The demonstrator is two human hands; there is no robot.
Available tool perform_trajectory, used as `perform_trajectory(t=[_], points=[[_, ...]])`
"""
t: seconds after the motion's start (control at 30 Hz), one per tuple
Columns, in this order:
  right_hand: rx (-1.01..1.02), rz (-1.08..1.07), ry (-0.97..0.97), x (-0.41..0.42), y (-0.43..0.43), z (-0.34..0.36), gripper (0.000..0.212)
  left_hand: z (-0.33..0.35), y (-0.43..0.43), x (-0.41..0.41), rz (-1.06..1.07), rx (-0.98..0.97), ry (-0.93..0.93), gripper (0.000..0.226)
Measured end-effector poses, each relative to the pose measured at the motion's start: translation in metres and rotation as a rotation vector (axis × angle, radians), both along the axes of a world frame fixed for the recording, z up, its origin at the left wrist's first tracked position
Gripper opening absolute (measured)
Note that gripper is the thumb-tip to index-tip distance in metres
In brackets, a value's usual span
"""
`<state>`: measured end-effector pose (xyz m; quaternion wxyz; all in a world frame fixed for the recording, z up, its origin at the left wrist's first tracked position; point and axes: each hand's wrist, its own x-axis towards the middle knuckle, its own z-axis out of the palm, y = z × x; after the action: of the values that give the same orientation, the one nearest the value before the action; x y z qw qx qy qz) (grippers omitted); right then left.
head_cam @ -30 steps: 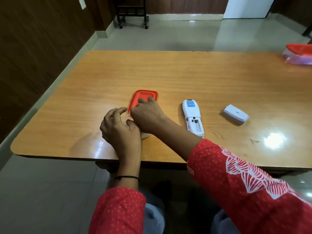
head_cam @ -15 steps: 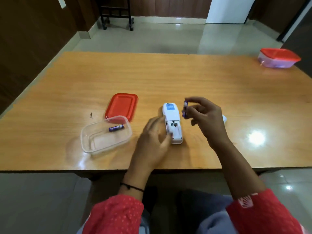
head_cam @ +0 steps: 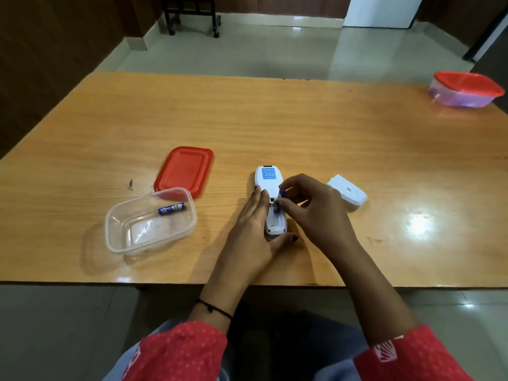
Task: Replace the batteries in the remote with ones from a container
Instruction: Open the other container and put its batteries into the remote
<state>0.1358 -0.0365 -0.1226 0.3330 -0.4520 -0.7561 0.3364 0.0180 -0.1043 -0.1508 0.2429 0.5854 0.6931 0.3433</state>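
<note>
The white remote (head_cam: 268, 182) lies face down on the wooden table (head_cam: 275, 119), its battery bay uncovered. My left hand (head_cam: 254, 232) steadies it, fingers along its left side and thumb under its near end. My right hand (head_cam: 308, 207) pinches a blue battery (head_cam: 281, 198) and holds it at the top of the bay. A clear plastic container (head_cam: 149, 220) to the left holds one more blue battery (head_cam: 171, 209). Its red lid (head_cam: 184, 170) lies just behind it. The white battery cover (head_cam: 347, 191) rests to the right of my right hand.
A second clear container with a red lid (head_cam: 466, 88) stands at the table's far right corner. A tiny dark scrap (head_cam: 130, 184) lies left of the red lid. The near table edge runs just below my wrists. A dark cart (head_cam: 192, 15) stands on the tiled floor beyond.
My right hand has brought the battery down from above the table onto the remote's bay. My left hand has closed in against the remote's side. A second ago both hands were at the container.
</note>
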Motion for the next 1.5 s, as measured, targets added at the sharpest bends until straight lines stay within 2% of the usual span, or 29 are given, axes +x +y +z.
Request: perform_trajectory(t=[0.2,0.33,0.5,0.6,0.73,0.87,0.97,1.13,1.27,1.33,1.5], points=[[0.304,0.094,-0.259,0.001,-0.023,0.005,0.007,0.004,-0.006,-0.009,-0.068,-0.041,-0.033,0.078],[0.340,0.093,-0.378,0.006,-0.034,0.000,0.010,0.004,-0.011,-0.013,-0.087,-0.050,0.013,0.068],[0.346,0.097,-0.410,0.001,-0.039,-0.006,0.010,0.002,-0.008,-0.013,-0.079,-0.053,0.023,0.067],[0.179,-0.008,-0.235,-0.007,-0.036,-0.005,0.012,0.002,-0.009,-0.014,-0.081,-0.052,0.019,0.067],[-0.216,-0.176,-0.015,-0.004,-0.030,-0.002,0.007,0.003,-0.009,-0.015,-0.093,-0.063,0.050,0.069],[-0.622,-0.189,0.146,0.003,-0.025,0.004,0.008,0.004,-0.010,-0.014,-0.086,-0.057,0.060,0.067],[-0.709,-0.225,0.215,-0.006,-0.023,0.006,0.008,0.004,-0.011,-0.012,-0.074,-0.061,0.067,0.066],[-0.719,-0.243,0.193,-0.012,-0.019,0.004,0.013,0.005,-0.011,-0.010,-0.058,-0.072,0.055,0.065],[-0.658,-0.157,0.176,-0.006,-0.024,0.003,0.008,0.006,-0.014,-0.007,-0.044,-0.083,0.033,0.067],[-0.567,-0.109,0.141,-0.001,-0.029,0.004,0.006,0.012,-0.017,-0.005,-0.033,-0.046,0.032,0.068],[-0.118,-0.184,0.123,-0.006,-0.039,0.018,0.013,0.038,-0.031,-0.031,0.114,0.171,0.061,0.064]])
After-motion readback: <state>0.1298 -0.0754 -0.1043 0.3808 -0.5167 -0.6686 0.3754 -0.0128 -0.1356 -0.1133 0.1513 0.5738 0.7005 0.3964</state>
